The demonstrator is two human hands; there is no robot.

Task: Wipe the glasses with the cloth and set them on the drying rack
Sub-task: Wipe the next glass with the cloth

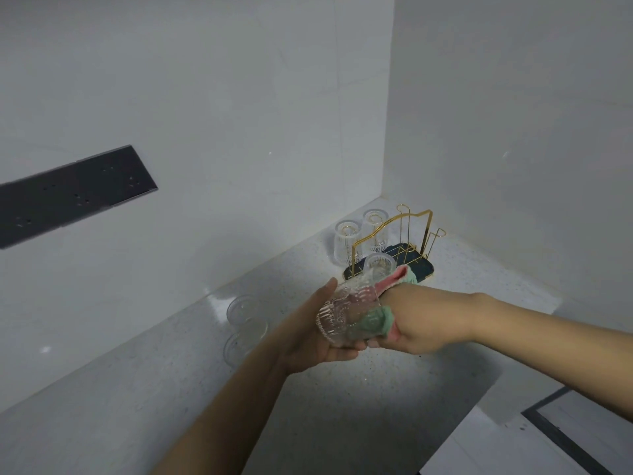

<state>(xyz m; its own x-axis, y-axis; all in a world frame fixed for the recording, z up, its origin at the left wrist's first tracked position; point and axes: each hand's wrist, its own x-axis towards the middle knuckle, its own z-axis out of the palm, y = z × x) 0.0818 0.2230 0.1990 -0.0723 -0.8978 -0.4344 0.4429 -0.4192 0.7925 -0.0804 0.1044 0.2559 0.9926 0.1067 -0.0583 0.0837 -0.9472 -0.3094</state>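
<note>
Leftmost, a dark socket strip point(73, 192) on the wall carries no legible writing. Two glasses point(245, 325) wait on the counter point(137, 389). Next, the left hand point(308, 334) cups a ribbed glass point(346, 315), the right hand point(416, 320) pushing a green-pink cloth point(376, 317) inside. Behind, the gold drying rack point(394, 246) holds three upturned glasses point(349, 243).

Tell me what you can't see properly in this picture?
- Right hand fingers, head view: buried in the cloth inside the held glass.
- Third rack glass: its lower part sits behind the cloth.
- Two glasses on the counter: clear, outlines blurry.
</note>
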